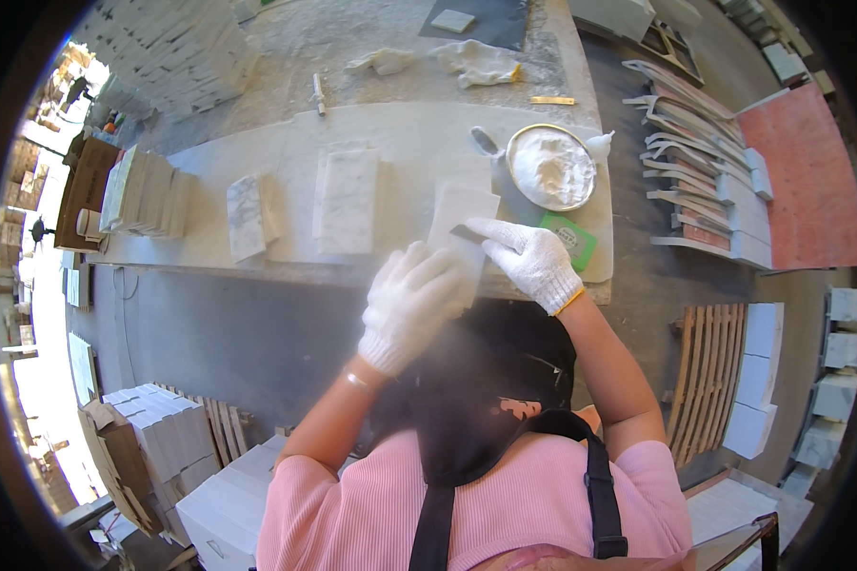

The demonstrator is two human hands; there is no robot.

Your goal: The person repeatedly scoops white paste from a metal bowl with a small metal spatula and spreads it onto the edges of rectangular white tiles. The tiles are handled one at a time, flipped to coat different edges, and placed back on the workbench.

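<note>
My left hand (pixel 411 303), in a white knit glove, is curled along the left side of a white marble tile (pixel 467 206) and grips it near the front edge of the table. My gloved right hand (pixel 533 257) pinches a small dark flat piece (pixel 464 231) against the tile's face; its exact kind is hard to make out. Just beyond that hand stands a round bowl of white powder or paste (pixel 552 167). A green pad (pixel 568 243) lies beside the right hand, and a grey oval tool (pixel 487 143) rests left of the bowl.
Stacked marble tiles (pixel 348 200) and a smaller stack (pixel 248 217) lie left on the table, with upright tiles (pixel 146 193) farther left. Loose gloves (pixel 476 64) lie at the back. Curved white pieces (pixel 695 162) and a wooden pallet (pixel 707 381) stand to the right.
</note>
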